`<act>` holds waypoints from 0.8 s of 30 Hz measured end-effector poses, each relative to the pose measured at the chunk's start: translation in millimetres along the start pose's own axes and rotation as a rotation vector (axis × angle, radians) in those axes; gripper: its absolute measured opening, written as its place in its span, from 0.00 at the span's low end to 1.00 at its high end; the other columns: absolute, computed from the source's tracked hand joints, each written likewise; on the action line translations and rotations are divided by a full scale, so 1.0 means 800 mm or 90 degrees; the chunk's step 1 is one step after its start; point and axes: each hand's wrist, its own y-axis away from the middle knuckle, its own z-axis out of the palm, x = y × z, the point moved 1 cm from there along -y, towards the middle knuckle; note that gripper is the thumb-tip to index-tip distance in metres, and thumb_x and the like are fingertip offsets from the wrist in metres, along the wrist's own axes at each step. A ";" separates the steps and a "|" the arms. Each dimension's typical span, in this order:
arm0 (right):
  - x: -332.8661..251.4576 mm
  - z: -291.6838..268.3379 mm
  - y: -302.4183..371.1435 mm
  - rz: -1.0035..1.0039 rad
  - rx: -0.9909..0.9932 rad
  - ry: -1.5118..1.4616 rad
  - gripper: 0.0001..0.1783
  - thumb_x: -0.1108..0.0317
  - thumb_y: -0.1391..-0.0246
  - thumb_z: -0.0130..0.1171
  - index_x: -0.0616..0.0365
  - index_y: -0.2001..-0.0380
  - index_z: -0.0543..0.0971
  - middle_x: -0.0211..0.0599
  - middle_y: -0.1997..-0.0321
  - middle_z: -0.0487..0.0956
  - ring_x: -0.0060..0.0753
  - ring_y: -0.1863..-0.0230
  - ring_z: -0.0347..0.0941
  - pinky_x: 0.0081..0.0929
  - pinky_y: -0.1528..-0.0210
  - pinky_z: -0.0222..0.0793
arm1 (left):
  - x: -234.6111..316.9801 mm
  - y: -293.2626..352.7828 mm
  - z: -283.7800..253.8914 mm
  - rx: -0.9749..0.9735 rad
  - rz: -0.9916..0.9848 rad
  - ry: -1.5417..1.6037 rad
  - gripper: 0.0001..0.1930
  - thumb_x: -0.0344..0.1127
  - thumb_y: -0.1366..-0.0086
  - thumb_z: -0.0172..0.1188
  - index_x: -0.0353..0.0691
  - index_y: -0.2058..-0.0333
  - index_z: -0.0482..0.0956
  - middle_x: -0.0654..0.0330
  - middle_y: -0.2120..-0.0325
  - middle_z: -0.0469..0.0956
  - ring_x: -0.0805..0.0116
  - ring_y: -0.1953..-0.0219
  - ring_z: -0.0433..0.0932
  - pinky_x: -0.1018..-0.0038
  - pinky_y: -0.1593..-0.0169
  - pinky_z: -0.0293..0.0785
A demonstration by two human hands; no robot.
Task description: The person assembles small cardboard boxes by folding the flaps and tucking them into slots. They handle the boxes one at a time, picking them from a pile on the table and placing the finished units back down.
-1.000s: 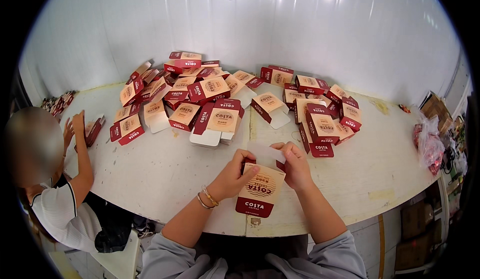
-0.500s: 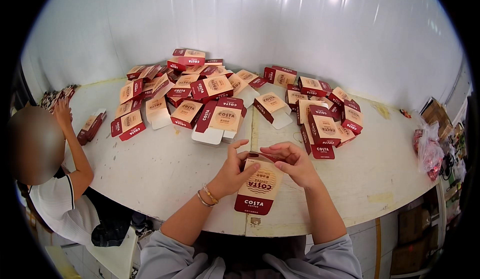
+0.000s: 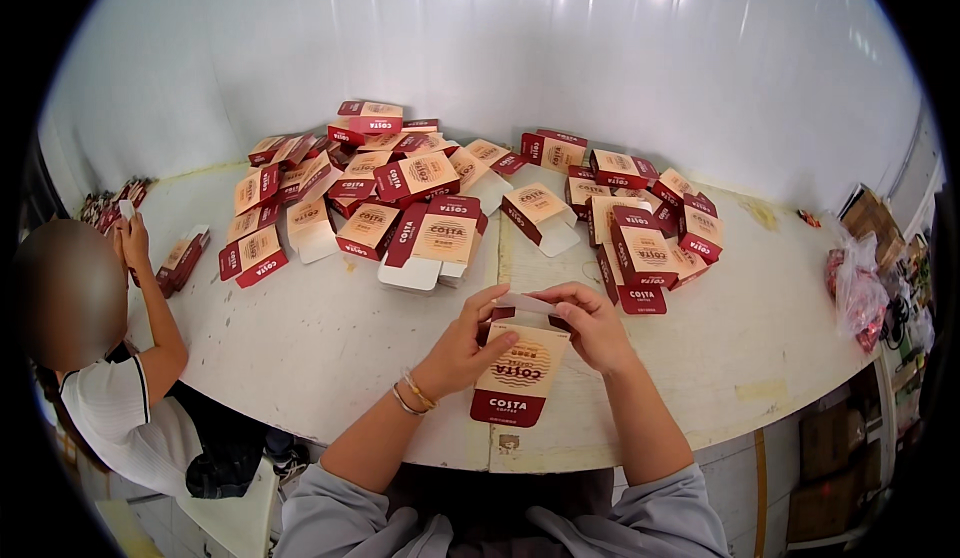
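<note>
A cream and dark red carton (image 3: 520, 373) stands in front of me near the table's front edge, its top end toward the far side. My left hand (image 3: 468, 338) grips its left side, thumb on the cream face and fingers behind. At the carton's top right corner, my right hand (image 3: 592, 328) pinches the edge of the pale top flap (image 3: 528, 304). That flap is raised, and the opening shows below it. Whether anything lies inside the carton is hidden.
Folded cartons of the same kind lie heaped at the back left (image 3: 368, 223) and in a smaller pile (image 3: 645, 243) to the right. On the left a person (image 3: 150, 358) sits beside a row of cartons (image 3: 183, 258). A clear plastic bag (image 3: 858, 303) hangs by the right edge.
The top flap has tilted, showing its pale side, and my right hand's fingers have closed in on it. The co-worker's hands have drawn back from the far left heap, holding something whitish.
</note>
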 end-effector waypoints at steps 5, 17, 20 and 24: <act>0.003 0.001 -0.003 -0.004 0.008 -0.050 0.12 0.73 0.30 0.57 0.63 0.47 0.81 0.41 0.39 0.82 0.29 0.46 0.80 0.29 0.43 0.75 | -0.008 0.005 0.005 0.050 0.049 -0.035 0.34 0.32 0.23 0.60 0.43 0.26 0.51 0.52 0.40 0.72 0.65 0.42 0.77 0.69 0.45 0.79; -0.001 0.007 0.002 0.043 -0.058 0.086 0.15 0.75 0.32 0.60 0.63 0.44 0.79 0.36 0.43 0.82 0.25 0.46 0.79 0.27 0.41 0.75 | 0.000 -0.003 0.002 0.050 0.101 0.003 0.14 0.29 0.21 0.53 0.40 0.41 0.66 0.52 0.39 0.73 0.68 0.38 0.73 0.69 0.38 0.75; 0.004 0.009 0.002 -0.002 -0.041 0.111 0.17 0.74 0.35 0.65 0.63 0.44 0.80 0.35 0.46 0.84 0.22 0.46 0.78 0.26 0.42 0.75 | 0.002 0.000 0.005 0.072 0.016 0.098 0.11 0.33 0.19 0.51 0.38 0.42 0.67 0.52 0.41 0.74 0.69 0.39 0.73 0.69 0.36 0.73; 0.009 0.019 0.005 -0.006 -0.016 0.186 0.20 0.72 0.40 0.70 0.63 0.45 0.81 0.35 0.47 0.84 0.21 0.49 0.79 0.25 0.45 0.77 | 0.009 -0.003 0.005 0.103 -0.033 0.133 0.11 0.35 0.18 0.50 0.36 0.44 0.68 0.54 0.42 0.75 0.71 0.41 0.74 0.71 0.36 0.73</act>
